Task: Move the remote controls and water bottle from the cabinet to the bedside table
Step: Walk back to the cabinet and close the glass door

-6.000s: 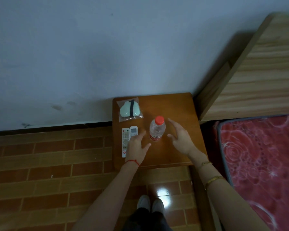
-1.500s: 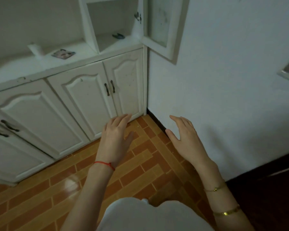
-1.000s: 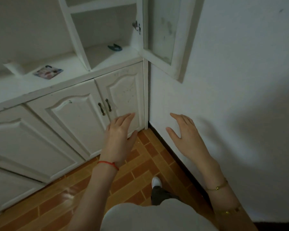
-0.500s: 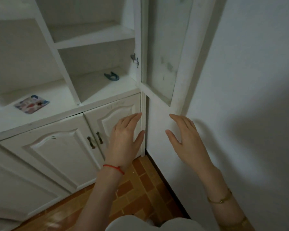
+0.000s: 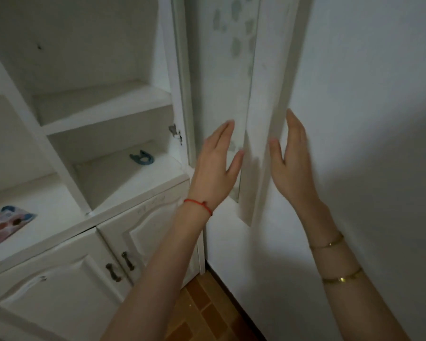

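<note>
Both hands are raised with fingers straight and released, grasping nothing: the left hand [image 5: 217,166] in front of the inner face of the open cabinet door [image 5: 253,119], the right hand [image 5: 290,158] just past the door's outer edge, toward the wall [image 5: 369,119]. Whether either palm touches the door I cannot tell.

Going left to right: at nine o'clock from the left hand, a colourful flat card [image 5: 6,223] lies on the cabinet [image 5: 108,107] counter; nearer, at about ten o'clock, a small blue clip [image 5: 142,158] sits on the lower open shelf; the shelf above shows nothing on it. Two dark door handles [image 5: 119,267] hang at seven o'clock, below the counter. The glazed door stands edge-on between the hands, and the bare wall fills the three o'clock side.

What has just changed is the view: half a second ago the hands sat lower, over the lower doors, and the floor showed widely; now they are up at the glass door and the shelves fill the frame. Six seconds ago the remotes and the water bottle stood on the brown bedside table beside the hands, so the carrying looks done. None of those things shows here; they are out of view, presumably on that table. My guess is that closing this door is what is left.
</note>
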### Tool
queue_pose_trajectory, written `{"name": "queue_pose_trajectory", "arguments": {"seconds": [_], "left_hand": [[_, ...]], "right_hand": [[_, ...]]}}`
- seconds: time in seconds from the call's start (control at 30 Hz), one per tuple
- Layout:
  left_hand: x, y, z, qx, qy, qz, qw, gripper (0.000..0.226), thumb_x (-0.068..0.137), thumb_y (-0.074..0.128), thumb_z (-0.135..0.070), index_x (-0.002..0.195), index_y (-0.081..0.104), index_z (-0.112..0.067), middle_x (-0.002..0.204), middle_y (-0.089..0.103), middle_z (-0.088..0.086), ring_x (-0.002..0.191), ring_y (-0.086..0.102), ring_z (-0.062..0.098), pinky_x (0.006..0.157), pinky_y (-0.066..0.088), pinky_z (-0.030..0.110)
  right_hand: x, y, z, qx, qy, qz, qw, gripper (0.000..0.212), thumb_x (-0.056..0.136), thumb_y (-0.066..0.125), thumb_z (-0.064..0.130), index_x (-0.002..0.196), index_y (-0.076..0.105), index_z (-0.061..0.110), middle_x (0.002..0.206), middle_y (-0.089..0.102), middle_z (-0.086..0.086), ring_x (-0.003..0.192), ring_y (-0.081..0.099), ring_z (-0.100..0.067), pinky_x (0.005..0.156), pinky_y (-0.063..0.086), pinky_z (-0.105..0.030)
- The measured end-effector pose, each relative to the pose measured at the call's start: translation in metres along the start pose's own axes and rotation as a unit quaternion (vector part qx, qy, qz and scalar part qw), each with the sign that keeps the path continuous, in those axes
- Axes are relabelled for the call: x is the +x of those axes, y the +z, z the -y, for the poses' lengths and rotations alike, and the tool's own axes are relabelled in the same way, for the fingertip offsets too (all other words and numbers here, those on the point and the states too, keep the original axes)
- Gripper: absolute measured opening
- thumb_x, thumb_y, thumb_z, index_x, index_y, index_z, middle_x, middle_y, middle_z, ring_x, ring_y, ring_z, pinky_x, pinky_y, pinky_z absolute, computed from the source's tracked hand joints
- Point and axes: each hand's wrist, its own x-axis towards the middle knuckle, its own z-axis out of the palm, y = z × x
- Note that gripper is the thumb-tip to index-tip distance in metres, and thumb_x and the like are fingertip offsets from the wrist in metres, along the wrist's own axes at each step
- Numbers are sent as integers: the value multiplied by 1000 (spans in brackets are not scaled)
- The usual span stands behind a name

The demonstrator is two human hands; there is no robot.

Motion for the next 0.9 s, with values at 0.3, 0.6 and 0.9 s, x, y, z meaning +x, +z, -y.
{"name": "queue_pose_trajectory", "arguments": {"seconds": [0.3,0.6,0.9], "left_hand": [[51,38,-9,-18,53,-2,998,58,101,42,-24,152,22,-7,161,19,8,146,25,24,118,15,22],[32,29,-5,-26,40,-35,998,61,102,40,-33,154,15,-14,163,13,-1,148,16,11,120,13,21],[-14,-33,18,4,9,-83,996,76,91,61,-27,152,21,-7,160,23,3,147,26,14,117,30,41]], "right_hand": [[48,12,0,50,-17,-1,999,45,106,30,16,149,33,6,152,43,-6,140,40,-15,115,29,-20],[30,17,11,47,-57,14,997,47,106,31,16,151,28,4,158,32,-7,147,28,-19,119,23,-30],[7,51,51,65,-236,93,965,48,103,33,2,151,25,-2,160,25,-10,151,17,-16,124,17,-40]]}}
